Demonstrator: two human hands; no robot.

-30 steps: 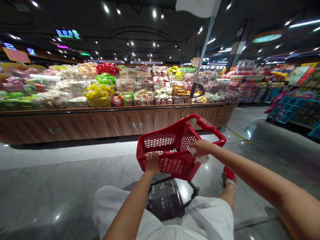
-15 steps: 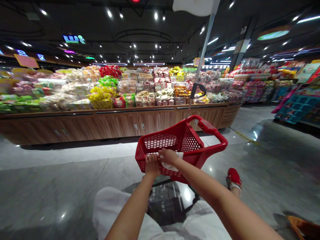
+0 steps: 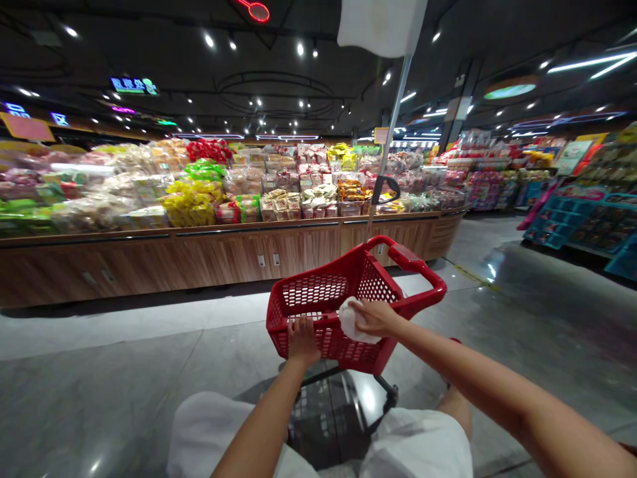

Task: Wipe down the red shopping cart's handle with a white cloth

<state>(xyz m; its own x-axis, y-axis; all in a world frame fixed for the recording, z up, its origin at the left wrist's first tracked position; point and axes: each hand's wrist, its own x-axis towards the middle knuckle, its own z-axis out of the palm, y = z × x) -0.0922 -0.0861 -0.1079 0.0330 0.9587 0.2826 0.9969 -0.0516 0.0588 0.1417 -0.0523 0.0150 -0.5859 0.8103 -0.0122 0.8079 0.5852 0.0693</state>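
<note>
A small red shopping cart [image 3: 311, 290] with a perforated plastic basket stands in front of me, its handle to the right. The fingers of my left hand [image 3: 304, 340] curl over the near rim of the basket. Farther right along that same rim, my right hand [image 3: 377, 317] is closed on a crumpled white cloth [image 3: 351, 321]. The cloth lies against the rim and hangs down the basket's outer side. My palm hides part of it, and whether it is cloth or thick tissue is hard to tell.
Behind the cart runs a wooden display counter [image 3: 223, 255] heaped with bagged snacks [image 3: 194, 202]. A pole [image 3: 395, 113] with a white flag rises by the cart handle. Blue racks [image 3: 562, 216] stand at the right. Grey polished floor [image 3: 124, 372] surrounds my white-clad legs.
My right hand has moved right along the near rim with the white cloth, away from my left hand. My left hand stays on the rim. The view has shifted slightly.
</note>
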